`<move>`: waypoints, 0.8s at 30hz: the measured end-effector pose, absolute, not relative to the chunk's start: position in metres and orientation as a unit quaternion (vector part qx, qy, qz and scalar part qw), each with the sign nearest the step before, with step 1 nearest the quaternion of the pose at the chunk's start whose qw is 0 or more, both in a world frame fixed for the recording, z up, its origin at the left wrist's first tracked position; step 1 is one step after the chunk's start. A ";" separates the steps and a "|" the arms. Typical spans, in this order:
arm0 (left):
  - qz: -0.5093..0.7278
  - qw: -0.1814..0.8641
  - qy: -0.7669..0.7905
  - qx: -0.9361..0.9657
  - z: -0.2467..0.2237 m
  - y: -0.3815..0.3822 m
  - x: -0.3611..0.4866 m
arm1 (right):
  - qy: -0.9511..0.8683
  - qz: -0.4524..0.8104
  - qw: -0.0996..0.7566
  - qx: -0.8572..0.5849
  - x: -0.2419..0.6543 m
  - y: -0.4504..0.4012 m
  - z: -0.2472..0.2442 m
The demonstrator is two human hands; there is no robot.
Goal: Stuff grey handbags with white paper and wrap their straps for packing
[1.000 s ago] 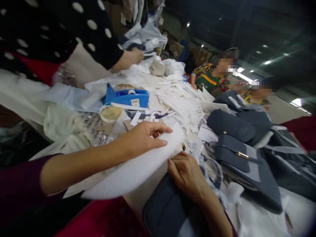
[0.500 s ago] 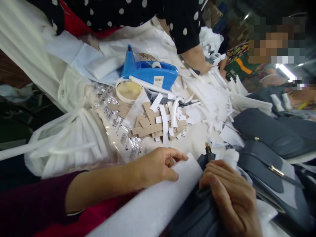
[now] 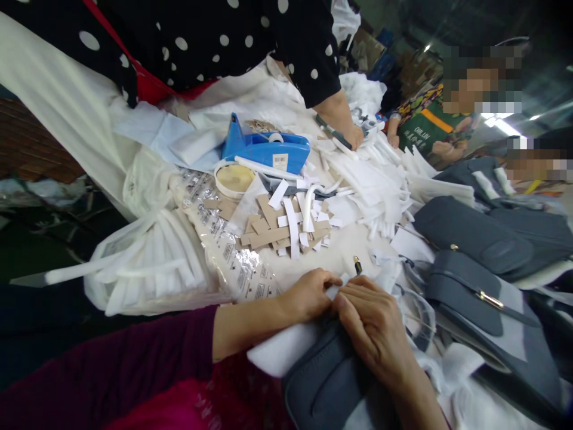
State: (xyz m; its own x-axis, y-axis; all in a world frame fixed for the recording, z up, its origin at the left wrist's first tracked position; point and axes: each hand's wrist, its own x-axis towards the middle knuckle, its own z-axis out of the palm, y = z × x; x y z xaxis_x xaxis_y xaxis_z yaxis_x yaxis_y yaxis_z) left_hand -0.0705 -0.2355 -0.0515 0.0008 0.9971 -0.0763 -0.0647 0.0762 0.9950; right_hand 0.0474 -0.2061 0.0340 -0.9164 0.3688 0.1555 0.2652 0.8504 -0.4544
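Observation:
A dark grey bag (image 3: 322,373) lies low in front of me, tilted. A white foam sheet (image 3: 286,346) runs along its left edge and up to my fingers. My left hand (image 3: 313,295) pinches the sheet's upper end beside the bag. Over the bag's top edge, my right hand (image 3: 373,325) is closed, gripping the bag; its fingertips are partly hidden. The two hands nearly touch. Just beyond them a small gold metal clip (image 3: 357,264) sticks up.
Paper and card strips (image 3: 273,230) lie mid-table by a blue tape dispenser (image 3: 277,152) and a tape roll (image 3: 235,179). Bagged white foam tubes (image 3: 152,257) are at left, finished-looking grey bags (image 3: 474,298) at right. A co-worker's hand (image 3: 353,136) is across the table.
My left hand has moved right and down the sheet to meet my right hand. The foam sheet now shows less, and more of the bag shows. The view has shifted.

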 end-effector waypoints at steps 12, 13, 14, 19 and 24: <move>0.376 0.391 0.422 0.726 -0.032 -0.350 -0.170 | -0.958 0.198 0.047 -0.204 0.041 -0.201 0.022; 0.395 0.395 0.410 0.721 -0.034 -0.353 -0.166 | -0.957 0.200 0.046 -0.206 0.041 -0.201 0.023; 0.421 0.398 0.402 0.709 -0.036 -0.354 -0.161 | -0.956 0.201 0.045 -0.208 0.041 -0.200 0.023; 0.511 0.432 0.439 0.599 -0.037 -0.337 -0.132 | -0.954 0.228 0.051 -0.189 0.039 -0.197 0.028; 0.496 0.503 0.503 0.498 -0.027 -0.325 -0.118 | -0.945 0.246 0.117 -0.184 0.041 -0.196 0.035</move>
